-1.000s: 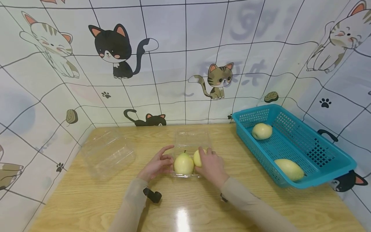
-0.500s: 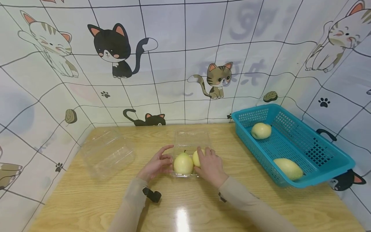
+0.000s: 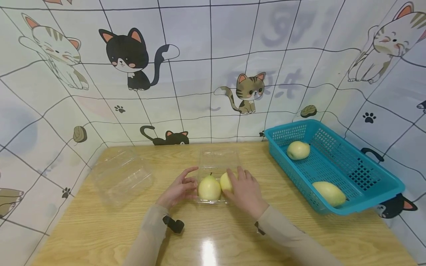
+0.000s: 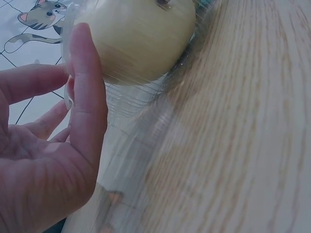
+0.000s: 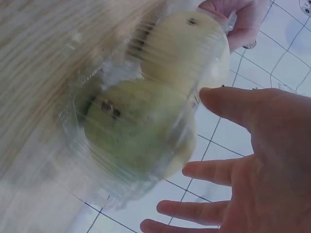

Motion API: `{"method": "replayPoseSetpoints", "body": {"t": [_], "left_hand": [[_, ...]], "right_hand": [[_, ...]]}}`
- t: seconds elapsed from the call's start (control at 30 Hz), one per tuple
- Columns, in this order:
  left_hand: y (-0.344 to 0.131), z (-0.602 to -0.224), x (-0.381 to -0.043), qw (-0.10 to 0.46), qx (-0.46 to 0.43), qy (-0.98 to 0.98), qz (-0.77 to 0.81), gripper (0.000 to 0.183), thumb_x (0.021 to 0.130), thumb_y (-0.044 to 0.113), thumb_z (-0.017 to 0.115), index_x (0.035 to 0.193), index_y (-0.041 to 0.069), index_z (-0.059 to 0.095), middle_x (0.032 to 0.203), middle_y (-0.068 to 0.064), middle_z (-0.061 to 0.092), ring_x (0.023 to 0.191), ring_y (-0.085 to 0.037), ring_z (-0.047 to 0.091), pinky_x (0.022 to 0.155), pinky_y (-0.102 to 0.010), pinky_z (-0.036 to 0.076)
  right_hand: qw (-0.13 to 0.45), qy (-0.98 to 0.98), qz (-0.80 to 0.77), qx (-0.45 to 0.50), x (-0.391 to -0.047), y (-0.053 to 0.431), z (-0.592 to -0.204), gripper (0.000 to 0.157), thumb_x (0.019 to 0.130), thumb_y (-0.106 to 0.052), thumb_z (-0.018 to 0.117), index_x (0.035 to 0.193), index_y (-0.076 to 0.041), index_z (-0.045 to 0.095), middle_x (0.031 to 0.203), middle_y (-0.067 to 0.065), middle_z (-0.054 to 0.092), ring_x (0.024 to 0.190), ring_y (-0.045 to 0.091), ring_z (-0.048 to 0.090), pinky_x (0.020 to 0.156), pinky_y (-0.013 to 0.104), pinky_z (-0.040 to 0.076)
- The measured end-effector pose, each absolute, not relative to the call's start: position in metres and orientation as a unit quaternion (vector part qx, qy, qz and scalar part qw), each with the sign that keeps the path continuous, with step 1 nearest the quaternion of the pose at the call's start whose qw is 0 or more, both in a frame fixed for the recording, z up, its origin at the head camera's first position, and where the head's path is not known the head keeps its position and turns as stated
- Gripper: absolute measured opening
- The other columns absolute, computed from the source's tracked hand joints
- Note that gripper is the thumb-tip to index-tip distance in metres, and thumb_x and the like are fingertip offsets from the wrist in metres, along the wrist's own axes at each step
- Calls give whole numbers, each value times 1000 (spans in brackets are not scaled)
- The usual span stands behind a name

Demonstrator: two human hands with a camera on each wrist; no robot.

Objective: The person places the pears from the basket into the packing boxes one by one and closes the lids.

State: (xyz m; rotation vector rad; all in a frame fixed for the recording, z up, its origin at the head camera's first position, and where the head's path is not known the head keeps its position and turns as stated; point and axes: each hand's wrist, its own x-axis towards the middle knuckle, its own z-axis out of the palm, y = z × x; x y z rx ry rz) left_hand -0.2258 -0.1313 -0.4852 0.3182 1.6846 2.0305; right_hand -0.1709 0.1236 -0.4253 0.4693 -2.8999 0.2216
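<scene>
A clear plastic clamshell box stands on the wooden table with its lid folded back. Two pale yellow pears sit side by side in it: the left pear, stem up, and the right pear, partly covered by my right hand. That hand's fingers are spread and fairly straight over the box's right side, thumb near the rim in the right wrist view. My left hand holds the box's left wall, with a finger lying along its outside and others bent at the rim.
At the right stands a blue perforated basket holding a pear toward the back and a longer pear at the front. Another clear plastic container lies at the left of the table. A cat-printed sheet covers the wall behind.
My right hand has loosened from the right pear, its fingers lifting and spreading slightly. The left hand keeps its place at the box; the view has shifted slightly.
</scene>
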Motion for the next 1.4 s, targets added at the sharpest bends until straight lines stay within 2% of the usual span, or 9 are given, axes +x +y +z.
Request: {"method": "replayPoseSetpoints", "body": {"t": [0.27, 0.6, 1.13, 1.4], "left_hand": [[-132, -486, -226, 240, 113, 616, 741, 66, 97, -5, 48, 153, 13, 19, 98, -7, 50, 78, -16, 54, 66, -35, 56], [-131, -485, -226, 241, 109, 614, 743, 67, 97, -2, 51, 153, 13, 19, 97, -7, 50, 78, -16, 54, 65, -34, 56], [-132, -489, -228, 241, 117, 610, 746, 66, 96, -4, 50, 153, 11, 18, 93, -5, 50, 75, -16, 54, 63, -34, 56], [-132, -489, -228, 241, 114, 609, 747, 65, 97, -4, 48, 153, 11, 17, 94, -7, 49, 77, -16, 53, 64, -34, 56]], "right_hand": [[69, -985, 69, 142, -172, 130, -416, 70, 90, -54, 59, 143, -10, 46, 139, 27, 42, 122, 48, 44, 98, 59, 40], [53, -988, 62, 131, -172, 142, -407, 68, 94, -55, 51, 146, -11, 43, 144, 27, 37, 126, 50, 39, 102, 60, 34], [53, -989, 49, 127, -172, 164, -406, 65, 95, -53, 52, 141, -7, 48, 142, 30, 38, 126, 50, 38, 101, 61, 34], [25, -990, 67, 118, -177, 170, -414, 66, 96, -51, 51, 143, -5, 45, 143, 31, 35, 128, 51, 36, 102, 63, 32]]}}
